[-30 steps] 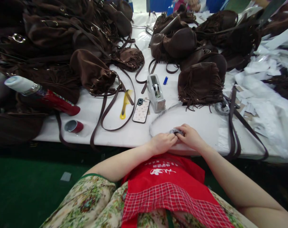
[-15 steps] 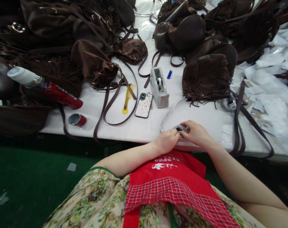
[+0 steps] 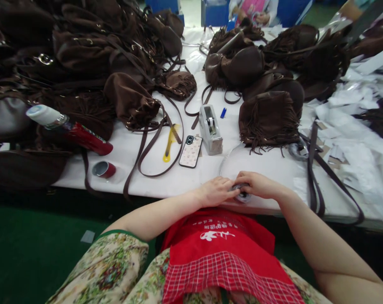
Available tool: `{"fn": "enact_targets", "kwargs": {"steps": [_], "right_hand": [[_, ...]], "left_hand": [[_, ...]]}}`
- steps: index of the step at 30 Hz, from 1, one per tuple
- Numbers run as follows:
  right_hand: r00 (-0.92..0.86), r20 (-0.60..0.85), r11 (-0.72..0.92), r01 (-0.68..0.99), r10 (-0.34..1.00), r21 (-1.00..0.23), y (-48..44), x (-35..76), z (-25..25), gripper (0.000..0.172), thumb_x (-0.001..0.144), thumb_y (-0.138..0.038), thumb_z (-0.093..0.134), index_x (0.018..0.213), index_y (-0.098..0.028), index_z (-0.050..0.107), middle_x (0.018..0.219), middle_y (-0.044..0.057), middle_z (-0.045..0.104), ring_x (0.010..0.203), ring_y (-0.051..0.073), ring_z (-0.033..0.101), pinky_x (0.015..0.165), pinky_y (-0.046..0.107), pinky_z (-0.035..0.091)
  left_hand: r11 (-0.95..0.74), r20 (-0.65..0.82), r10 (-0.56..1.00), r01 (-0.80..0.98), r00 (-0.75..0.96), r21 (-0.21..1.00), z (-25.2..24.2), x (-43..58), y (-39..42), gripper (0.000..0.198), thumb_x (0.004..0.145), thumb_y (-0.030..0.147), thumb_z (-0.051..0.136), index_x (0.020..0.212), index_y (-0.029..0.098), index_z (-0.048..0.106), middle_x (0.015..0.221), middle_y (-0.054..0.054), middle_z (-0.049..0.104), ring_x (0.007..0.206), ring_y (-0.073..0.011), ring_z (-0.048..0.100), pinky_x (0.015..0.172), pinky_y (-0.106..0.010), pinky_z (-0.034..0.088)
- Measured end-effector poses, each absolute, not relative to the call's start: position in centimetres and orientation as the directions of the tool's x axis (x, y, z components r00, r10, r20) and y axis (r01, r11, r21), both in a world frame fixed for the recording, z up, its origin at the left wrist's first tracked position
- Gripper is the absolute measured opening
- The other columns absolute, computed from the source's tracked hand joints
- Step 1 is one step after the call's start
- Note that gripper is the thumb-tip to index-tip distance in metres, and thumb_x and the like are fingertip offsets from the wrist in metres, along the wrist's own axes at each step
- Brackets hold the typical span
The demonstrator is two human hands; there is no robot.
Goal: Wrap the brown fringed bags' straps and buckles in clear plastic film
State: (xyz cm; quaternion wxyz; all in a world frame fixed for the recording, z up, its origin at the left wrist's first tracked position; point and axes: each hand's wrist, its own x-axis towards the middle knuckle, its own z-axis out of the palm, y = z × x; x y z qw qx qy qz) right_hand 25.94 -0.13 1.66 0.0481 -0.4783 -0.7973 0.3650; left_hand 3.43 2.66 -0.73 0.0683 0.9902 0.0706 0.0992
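Observation:
At the table's front edge, my right hand (image 3: 258, 185) pinches a round ring-like piece wrapped in clear plastic (image 3: 243, 196), dark in its middle. My left hand (image 3: 215, 191) meets it from the other side, fingers together and fingertips on the wrapping. Fingers partly hide the piece, so what lies under the plastic cannot be told. From it a clear plastic-covered strand (image 3: 225, 160) curves up to a dark brown fringed bag (image 3: 267, 118). A second plastic-wrapped ring (image 3: 297, 151) lies at that bag's right side.
Brown bags (image 3: 84, 55) are heaped at left. A tape dispenser (image 3: 211, 131), phone (image 3: 190, 151), yellow comb (image 3: 170, 145) and blue lighter (image 3: 223, 112) lie mid-table. A red flask (image 3: 90, 139) and cup (image 3: 104, 169) stand left. White paper (image 3: 352, 126) covers the right; a person (image 3: 253, 10) is across.
The view has tilted up, showing a person across the table. My left hand's fingers have straightened across the wrapped ring, and more of the ring shows below my right hand.

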Motion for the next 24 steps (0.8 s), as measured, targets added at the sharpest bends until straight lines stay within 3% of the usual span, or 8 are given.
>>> {"fn": "enact_targets", "kwargs": {"steps": [3, 6, 9, 12, 15, 19, 22, 24], "right_hand": [[-0.502, -0.279, 0.277, 0.77, 0.819, -0.575, -0.1, 25.8, 2.2, 0.034, 0.073, -0.01, 0.056, 0.101, -0.023, 0.071, 0.094, 0.005, 0.066, 0.088, 0.019, 0.062, 0.081, 0.028, 0.046], [-0.224, -0.194, 0.117, 0.887, 0.955, -0.447, -1.2, 25.7, 1.6, 0.032, 0.076, -0.021, 0.06, 0.107, -0.019, 0.067, 0.097, 0.007, 0.066, 0.084, 0.019, 0.062, 0.078, 0.029, 0.046], [-0.006, -0.145, -0.052, 0.919, 0.989, -0.391, -2.2, 25.8, 0.5, 0.028, 0.079, -0.03, 0.06, 0.104, -0.019, 0.066, 0.094, 0.007, 0.066, 0.08, 0.02, 0.062, 0.074, 0.03, 0.046], [0.05, -0.133, -0.1, 0.909, 0.99, -0.404, -2.3, 26.1, -0.4, 0.024, 0.08, -0.027, 0.058, 0.102, -0.019, 0.066, 0.095, 0.008, 0.065, 0.079, 0.019, 0.062, 0.075, 0.03, 0.047], [-0.01, -0.136, -0.055, 0.882, 0.991, -0.467, -1.7, 26.7, -0.4, 0.023, 0.08, -0.022, 0.057, 0.1, -0.02, 0.068, 0.095, 0.006, 0.065, 0.078, 0.017, 0.061, 0.075, 0.029, 0.047], [-0.316, -0.181, 0.146, 0.78, 0.931, -0.608, -0.4, 28.0, 0.5, 0.028, 0.078, -0.015, 0.055, 0.101, -0.023, 0.071, 0.096, 0.005, 0.066, 0.087, 0.018, 0.062, 0.082, 0.03, 0.047], [-0.498, -0.223, 0.24, 0.704, 0.838, -0.669, 0.7, 28.6, 1.0, 0.032, 0.078, -0.015, 0.055, 0.103, -0.025, 0.072, 0.097, 0.004, 0.066, 0.09, 0.018, 0.063, 0.086, 0.03, 0.047], [-0.529, -0.234, 0.272, 0.708, 0.816, -0.652, 0.8, 28.5, 1.1, 0.03, 0.079, -0.016, 0.056, 0.102, -0.024, 0.072, 0.096, 0.004, 0.067, 0.089, 0.019, 0.063, 0.086, 0.031, 0.048]], "left_hand": [[-0.981, 0.18, 0.151, 0.125, 0.972, 0.145, -0.6, 4.3, 2.1, 0.019, 0.093, 0.022, 0.045, 0.105, 0.016, 0.059, 0.093, -0.009, 0.059, 0.084, -0.019, 0.058, 0.073, -0.031, 0.047], [-0.956, 0.162, 0.27, 0.245, 0.949, 0.161, -0.9, 5.8, 0.8, 0.017, 0.093, 0.018, 0.042, 0.094, 0.013, 0.058, 0.085, -0.008, 0.059, 0.077, -0.0187, 0.059, 0.068, -0.03, 0.048], [-0.876, 0.127, 0.469, 0.442, 0.874, 0.192, -1.4, 8.2, -0.6, 0.019, 0.092, 0.014, 0.038, 0.094, 0.011, 0.057, 0.082, -0.009, 0.059, 0.073, -0.019, 0.06, 0.061, -0.029, 0.049], [-0.816, 0.09, 0.565, 0.539, 0.82, 0.21, -1.7, 9.9, -1.2, 0.02, 0.093, 0.012, 0.036, 0.098, 0.01, 0.055, 0.083, -0.009, 0.059, 0.073, -0.0189, 0.061, 0.059, -0.029, 0.05], [-0.874, 0.109, 0.464, 0.435, 0.879, 0.216, -1.5, 9.5, -0.2, 0.019, 0.095, 0.018, 0.038, 0.097, 0.012, 0.056, 0.087, -0.008, 0.059, 0.079, -0.0187, 0.06, 0.065, -0.03, 0.05], [-0.956, 0.211, 0.273, 0.24, 0.939, 0.167, -1.0, 6.8, 2.4, 0.028, 0.095, 0.036, 0.045, 0.108, 0.015, 0.058, 0.097, -0.01, 0.058, 0.093, -0.0213, 0.057, 0.081, -0.034, 0.047], [-0.984, 0.237, 0.162, 0.14, 0.958, 0.11, -0.9, 5.6, 3.7, 0.029, 0.094, 0.025, 0.045, 0.122, 0.019, 0.053, 0.106, -0.01, 0.058, 0.1, -0.021, 0.054, 0.09, -0.037, 0.043], [-0.987, 0.216, 0.144, 0.125, 0.966, 0.099, -0.9, 5.6, 3.9, 0.028, 0.094, 0.021, 0.044, 0.121, 0.019, 0.054, 0.105, -0.01, 0.058, 0.099, -0.0204, 0.054, 0.089, -0.036, 0.043]]}}
